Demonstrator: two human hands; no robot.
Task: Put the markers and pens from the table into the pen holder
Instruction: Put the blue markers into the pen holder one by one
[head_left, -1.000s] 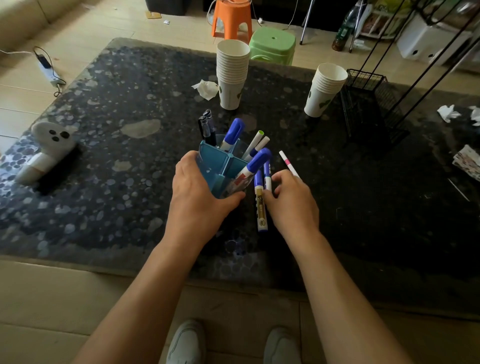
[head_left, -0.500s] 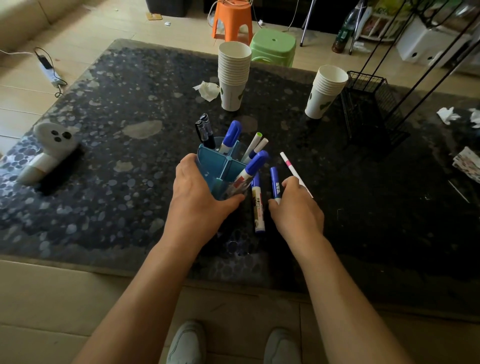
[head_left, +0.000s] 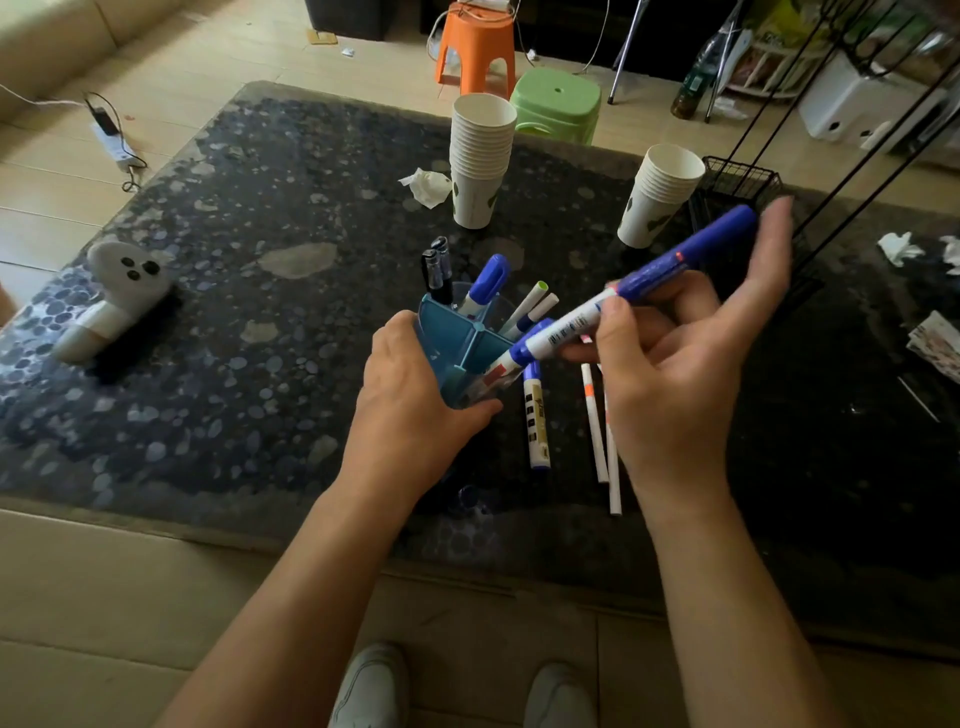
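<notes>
white toy: a pale seal-like figure (head_left: 117, 291) lies at the far left of the dark speckled table (head_left: 249, 395), well apart from my hands.
left hand: my left hand (head_left: 410, 400) wraps the near side of the blue pen holder (head_left: 457, 345), fingers curled shut around its wall, thumb toward the right.
pen holder: it stands on the table near the middle, split by inner dividers; black pens (head_left: 438, 267), a blue-capped marker (head_left: 485, 283) and two white pens (head_left: 535, 306) stick out of the far compartments.
cup stack: a tall stack of paper cups (head_left: 480, 161) stands behind the holder, a crumpled tissue (head_left: 427, 184) just beside it.
loose marker: a white marker with a blue cap (head_left: 536, 423) lies flat on the table just right of the holder.
thin pens: two thin white pens (head_left: 597, 431) lie side by side near it, partly hidden under my right hand.
right hand: my right hand (head_left: 675, 364) is raised above the table, thumb and bent fingers pinching a blue-and-white marker (head_left: 623, 301); the outer fingers are spread open.
held marker: it tilts, lower end at the holder's right rim, blue cap high to the right.
second cups: a shorter cup stack (head_left: 658, 197) stands beside a black wire basket (head_left: 737, 182).
</notes>
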